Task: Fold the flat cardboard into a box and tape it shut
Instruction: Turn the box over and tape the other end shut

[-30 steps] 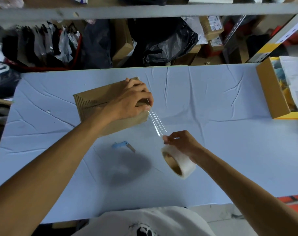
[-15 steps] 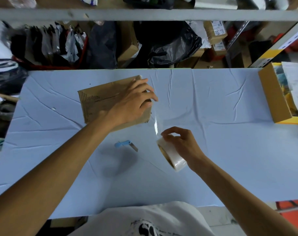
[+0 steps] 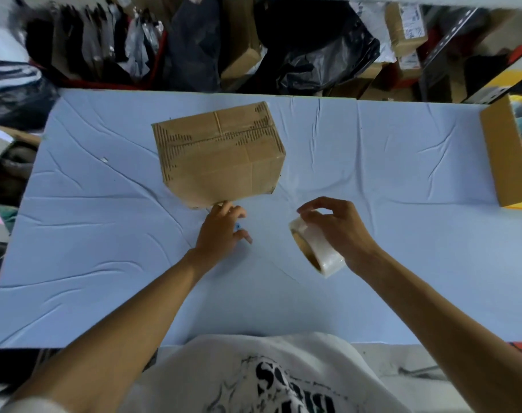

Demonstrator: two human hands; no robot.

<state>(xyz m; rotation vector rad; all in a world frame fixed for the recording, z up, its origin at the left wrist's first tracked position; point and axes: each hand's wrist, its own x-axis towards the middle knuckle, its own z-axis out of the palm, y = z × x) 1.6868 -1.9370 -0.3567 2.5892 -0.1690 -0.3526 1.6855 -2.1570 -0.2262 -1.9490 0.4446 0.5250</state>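
The folded brown cardboard box (image 3: 221, 156) stands on the pale blue table (image 3: 387, 239), with clear tape glinting along its top seam. My left hand (image 3: 222, 231) rests on the table just in front of the box. Its fingers curl over a small blue cutter (image 3: 238, 225), of which only a sliver shows. Whether the hand grips the cutter is not visible. My right hand (image 3: 340, 228) holds a roll of clear tape (image 3: 314, 248) tilted above the table, right of the box. A faint clear strip seems to run from the roll toward the box's near right corner.
An open yellow-brown carton (image 3: 509, 156) with items inside sits at the table's right edge. Behind the table, shelving holds black bags (image 3: 322, 46), parcels and hanging clothes. My white printed shirt (image 3: 268, 380) fills the bottom of the view.
My left hand left the top of the box and came down to the blue cutter in front of it. The tape roll moved slightly right and nearer. The box top is now uncovered.
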